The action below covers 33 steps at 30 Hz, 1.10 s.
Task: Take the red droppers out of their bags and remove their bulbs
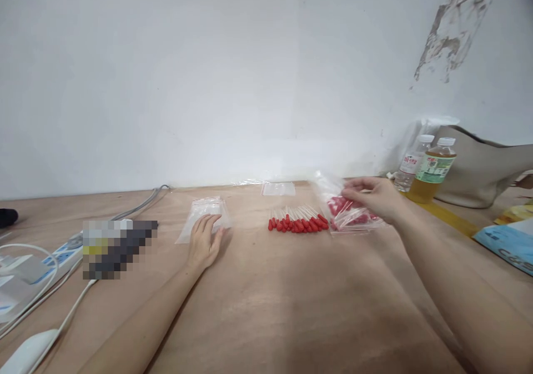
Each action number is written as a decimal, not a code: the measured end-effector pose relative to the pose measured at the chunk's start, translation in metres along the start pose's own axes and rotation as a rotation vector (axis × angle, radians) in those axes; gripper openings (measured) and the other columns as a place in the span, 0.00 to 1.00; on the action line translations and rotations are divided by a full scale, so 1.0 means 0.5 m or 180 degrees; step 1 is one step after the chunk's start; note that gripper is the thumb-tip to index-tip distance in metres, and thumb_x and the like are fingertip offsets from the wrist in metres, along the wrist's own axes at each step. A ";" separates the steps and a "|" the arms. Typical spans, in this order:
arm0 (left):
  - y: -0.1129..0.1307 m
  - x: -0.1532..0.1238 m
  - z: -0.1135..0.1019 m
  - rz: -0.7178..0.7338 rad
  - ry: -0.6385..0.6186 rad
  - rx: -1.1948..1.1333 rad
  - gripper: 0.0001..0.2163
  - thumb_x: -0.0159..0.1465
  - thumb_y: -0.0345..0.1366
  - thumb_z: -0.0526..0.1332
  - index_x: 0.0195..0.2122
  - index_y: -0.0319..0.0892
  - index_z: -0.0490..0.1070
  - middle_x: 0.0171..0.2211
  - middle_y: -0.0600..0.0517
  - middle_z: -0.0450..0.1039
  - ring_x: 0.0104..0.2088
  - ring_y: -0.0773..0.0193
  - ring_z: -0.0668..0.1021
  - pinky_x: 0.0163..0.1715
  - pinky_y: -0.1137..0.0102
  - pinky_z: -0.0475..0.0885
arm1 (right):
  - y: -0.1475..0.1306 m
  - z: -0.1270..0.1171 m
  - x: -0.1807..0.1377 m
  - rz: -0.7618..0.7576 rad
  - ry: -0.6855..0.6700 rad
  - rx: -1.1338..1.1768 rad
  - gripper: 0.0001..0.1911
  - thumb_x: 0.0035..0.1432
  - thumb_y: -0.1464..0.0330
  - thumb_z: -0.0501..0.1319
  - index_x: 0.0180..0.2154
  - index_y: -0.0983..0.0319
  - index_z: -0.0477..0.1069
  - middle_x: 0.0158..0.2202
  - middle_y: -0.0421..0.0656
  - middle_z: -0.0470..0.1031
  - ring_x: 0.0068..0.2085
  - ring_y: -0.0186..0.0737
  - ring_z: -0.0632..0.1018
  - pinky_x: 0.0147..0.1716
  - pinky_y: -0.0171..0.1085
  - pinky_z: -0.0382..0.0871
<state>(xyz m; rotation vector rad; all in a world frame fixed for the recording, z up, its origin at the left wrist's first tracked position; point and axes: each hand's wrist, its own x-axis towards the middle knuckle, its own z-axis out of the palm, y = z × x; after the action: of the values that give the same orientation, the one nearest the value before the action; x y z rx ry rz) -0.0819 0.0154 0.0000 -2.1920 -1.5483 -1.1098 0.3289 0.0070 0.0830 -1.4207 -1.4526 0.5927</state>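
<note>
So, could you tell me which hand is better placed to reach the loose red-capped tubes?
Probably the right hand: it holds the filled bag right beside the row of red-capped tubes. The left hand rests on the empty bags, farther off.

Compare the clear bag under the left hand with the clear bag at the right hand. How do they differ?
The left bag looks empty; the right bag holds red-tipped pieces. The left bag lies flat under the open left hand; the right bag is bulging, its top pinched by the right hand. Both are clear plastic on the brown table.
</note>
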 end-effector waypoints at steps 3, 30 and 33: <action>0.043 -0.008 -0.009 -0.0256 0.0038 -0.0730 0.16 0.63 0.40 0.46 0.49 0.40 0.59 0.48 0.46 0.63 0.49 0.58 0.66 0.49 0.61 0.61 | -0.034 0.104 -0.058 -0.0031 -0.1545 0.0711 0.22 0.36 0.60 0.67 0.35 0.63 0.69 0.28 0.42 0.74 0.26 0.35 0.75 0.24 0.33 0.68; 0.222 -0.130 -0.040 -0.0749 -0.1893 -0.1630 0.21 0.60 0.30 0.47 0.55 0.42 0.56 0.57 0.48 0.56 0.57 0.60 0.58 0.57 0.59 0.51 | 0.000 0.232 -0.197 0.0980 -0.2501 0.0022 0.28 0.36 0.64 0.66 0.41 0.65 0.65 0.20 0.35 0.69 0.15 0.26 0.64 0.11 0.26 0.53; 0.224 -0.130 -0.043 -0.1337 -0.1989 -0.2240 0.23 0.57 0.26 0.48 0.55 0.40 0.56 0.56 0.47 0.58 0.57 0.61 0.60 0.58 0.60 0.50 | -0.002 0.232 -0.188 0.1033 -0.2985 0.0100 0.09 0.39 0.68 0.63 0.24 0.65 0.67 0.15 0.34 0.65 0.13 0.24 0.61 0.11 0.26 0.51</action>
<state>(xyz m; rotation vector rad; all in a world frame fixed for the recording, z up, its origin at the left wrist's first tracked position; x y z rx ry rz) -0.0024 -0.0890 -0.0052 -2.9738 -2.2074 -1.3114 0.2117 -0.0490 0.0090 -1.4223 -1.8907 1.6334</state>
